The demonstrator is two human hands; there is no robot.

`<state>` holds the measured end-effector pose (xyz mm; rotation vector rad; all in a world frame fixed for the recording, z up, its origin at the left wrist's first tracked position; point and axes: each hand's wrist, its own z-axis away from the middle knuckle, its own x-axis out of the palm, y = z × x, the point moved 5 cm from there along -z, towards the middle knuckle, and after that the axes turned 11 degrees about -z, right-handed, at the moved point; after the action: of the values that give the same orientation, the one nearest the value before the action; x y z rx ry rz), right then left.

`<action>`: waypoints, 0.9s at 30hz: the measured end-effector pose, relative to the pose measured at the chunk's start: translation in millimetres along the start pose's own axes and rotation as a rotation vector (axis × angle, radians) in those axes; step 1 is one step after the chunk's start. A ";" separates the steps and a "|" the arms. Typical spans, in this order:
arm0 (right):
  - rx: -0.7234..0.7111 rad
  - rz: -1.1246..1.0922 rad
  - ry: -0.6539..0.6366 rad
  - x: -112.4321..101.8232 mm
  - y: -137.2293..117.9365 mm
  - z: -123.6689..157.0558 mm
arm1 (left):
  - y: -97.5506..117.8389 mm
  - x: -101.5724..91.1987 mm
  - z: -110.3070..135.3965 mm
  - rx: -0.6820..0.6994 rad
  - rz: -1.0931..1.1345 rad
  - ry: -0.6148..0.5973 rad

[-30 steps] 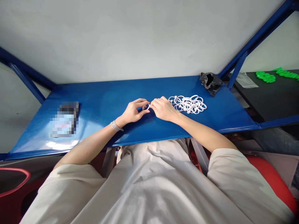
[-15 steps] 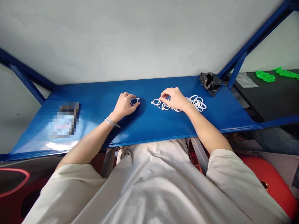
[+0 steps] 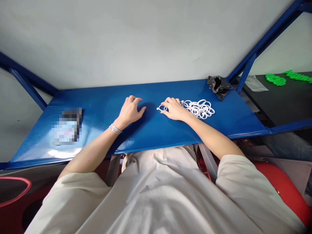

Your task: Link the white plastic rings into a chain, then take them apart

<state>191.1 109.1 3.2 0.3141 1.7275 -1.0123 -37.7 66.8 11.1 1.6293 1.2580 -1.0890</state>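
Observation:
My left hand rests palm down on the blue table, fingers bent and held together; nothing shows in it, and whatever lies under it is hidden. My right hand lies a little to the right, its fingertips pinched on a white plastic ring at the left end of a pile of white rings. The pile spreads on the table just right of that hand. A silver bracelet sits on my left wrist.
A crumpled black bag lies at the table's back right corner. A blurred dark object sits at the left. Blue frame struts rise at both sides. A black table on the right carries green parts and a clear bag.
The hands, together on one ring a second ago, moved apart. The left hand carried a ring leftward; it no longer shows. The right hand went to the pile and drew back a little, holding a ring.

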 end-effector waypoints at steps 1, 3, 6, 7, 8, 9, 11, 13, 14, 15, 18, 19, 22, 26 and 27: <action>-0.021 -0.022 0.015 0.6 -1.7 -0.3 | 9.3 -0.5 1.4 0.079 0.054 0.000; -0.079 -0.093 0.062 0.1 -7.4 0.1 | 26.0 -1.4 5.7 0.195 0.196 -0.015; -0.205 -0.239 0.127 -1.7 -22.0 4.0 | 40.4 -0.1 12.5 0.222 0.478 -0.079; -0.244 -0.288 0.134 -1.6 -27.6 5.8 | 42.7 1.0 14.3 0.207 0.573 -0.100; -0.274 -0.332 0.137 -1.2 -32.8 7.6 | 44.2 1.7 15.8 0.189 0.661 -0.112; -0.292 -0.369 0.137 -0.6 -37.3 9.2 | 45.1 1.9 16.9 0.171 0.744 -0.112; -0.305 -0.423 0.138 0.8 -43.7 11.6 | 45.7 0.8 18.2 0.141 0.892 -0.091; -0.314 -0.451 0.149 1.2 -46.7 12.8 | 45.5 -0.5 18.1 0.112 1.010 -0.083; -0.325 -0.461 0.157 1.0 -47.3 13.0 | 45.3 -0.4 17.7 0.097 1.056 -0.096; -0.342 -0.470 0.168 0.4 -47.5 13.1 | 45.2 0.0 17.0 0.084 1.093 -0.119; -0.401 -0.490 0.208 -3.0 -46.3 12.8 | 43.0 0.6 14.5 0.060 1.136 -0.157; -0.417 -0.493 0.214 -4.0 -45.7 12.7 | 41.7 -0.1 13.8 0.057 1.127 -0.143; -0.438 -0.491 0.225 -6.4 -43.8 12.7 | 40.9 -3.5 14.1 0.079 1.037 -0.103; -0.360 -0.614 0.188 -5.3 -39.4 11.5 | 48.7 -4.4 18.9 0.163 0.971 -0.187; -0.316 -0.679 0.162 -3.7 -37.5 10.5 | 50.1 -4.2 19.9 0.173 0.981 -0.209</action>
<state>175.5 79.4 23.4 -0.4360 2.1666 -1.1773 7.5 37.2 12.8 1.8609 0.1337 -0.7008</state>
